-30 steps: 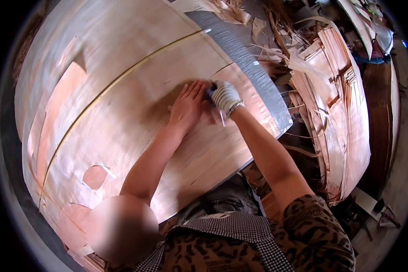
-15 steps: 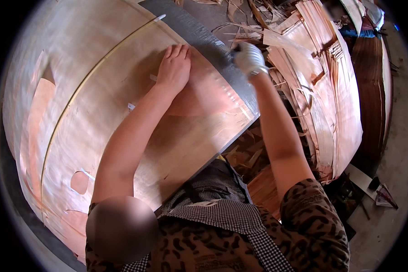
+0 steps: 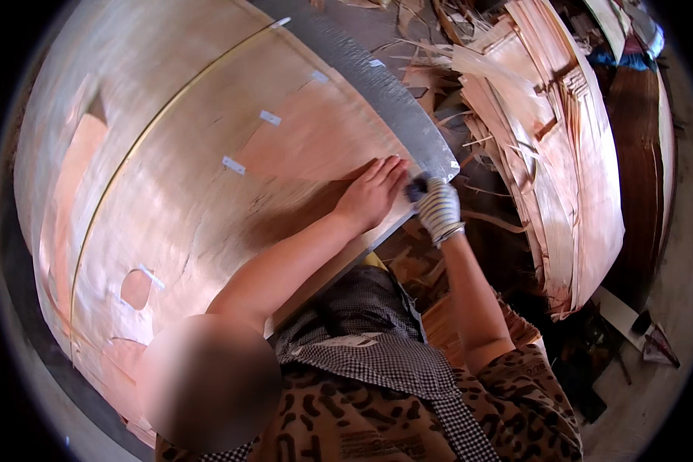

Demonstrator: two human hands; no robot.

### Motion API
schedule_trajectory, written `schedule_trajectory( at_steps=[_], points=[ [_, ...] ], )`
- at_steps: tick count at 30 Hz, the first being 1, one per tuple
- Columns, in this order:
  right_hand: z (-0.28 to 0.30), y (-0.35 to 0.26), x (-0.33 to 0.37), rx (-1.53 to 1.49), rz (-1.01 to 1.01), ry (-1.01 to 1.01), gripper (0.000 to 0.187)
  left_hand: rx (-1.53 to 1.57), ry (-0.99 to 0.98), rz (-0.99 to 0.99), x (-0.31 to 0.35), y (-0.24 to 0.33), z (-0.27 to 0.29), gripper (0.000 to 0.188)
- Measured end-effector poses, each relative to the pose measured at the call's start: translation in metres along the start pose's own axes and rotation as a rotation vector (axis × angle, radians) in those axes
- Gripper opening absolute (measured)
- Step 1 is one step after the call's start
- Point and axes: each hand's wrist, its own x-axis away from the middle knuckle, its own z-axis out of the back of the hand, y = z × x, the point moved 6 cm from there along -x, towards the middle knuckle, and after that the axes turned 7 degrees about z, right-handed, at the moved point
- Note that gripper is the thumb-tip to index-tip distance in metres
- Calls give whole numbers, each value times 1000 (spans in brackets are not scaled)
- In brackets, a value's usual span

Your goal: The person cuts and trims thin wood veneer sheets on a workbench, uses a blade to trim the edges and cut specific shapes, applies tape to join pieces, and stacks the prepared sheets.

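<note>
My bare left hand lies flat, fingers stretched, on a large pale wood veneer sheet close to its right corner. Just beside it, at the sheet's edge, is my right hand in a striped white glove. Its fingers are curled round a small dark thing whose kind I cannot make out. Farther up the sheet shows a pinkish veneer patch. Short white tape pieces, one a white tape strip, stick along its left side. Under the sheet, a grey tabletop shows along the right edge.
A narrow yellowish strip runs across the sheet. At left is an oval patch with tape beside it. A tall stack of rough-edged veneer stands to the right, with torn veneer scraps on the floor beyond the table.
My left hand has slid toward me and right, uncovering the patch and tape strips. My right hand has come nearer, from beyond the table's far edge to the sheet's corner.
</note>
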Motion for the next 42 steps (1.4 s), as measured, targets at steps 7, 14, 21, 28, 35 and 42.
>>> schedule_trajectory(
  at_steps=[7,14,21,28,35,42],
  points=[
    [-21,-61,-11,-843,-337,-226,9,168,244,539,35,-66,56,38],
    [-15,-94,-22,-155,-35,-159,33,-42,50,404,64,-60,50,37],
    [-22,-61,107,-513,-246,-721,30,136,380,886,238,-94,120,37],
    [-155,-197,213,168,715,-929,15,-125,504,1674,628,-6,139,40],
    [-309,-236,276,118,926,-870,12,-145,622,2074,850,144,105,39],
    [-298,-413,335,70,841,-724,9,-226,577,2002,948,92,148,46]
  ],
)
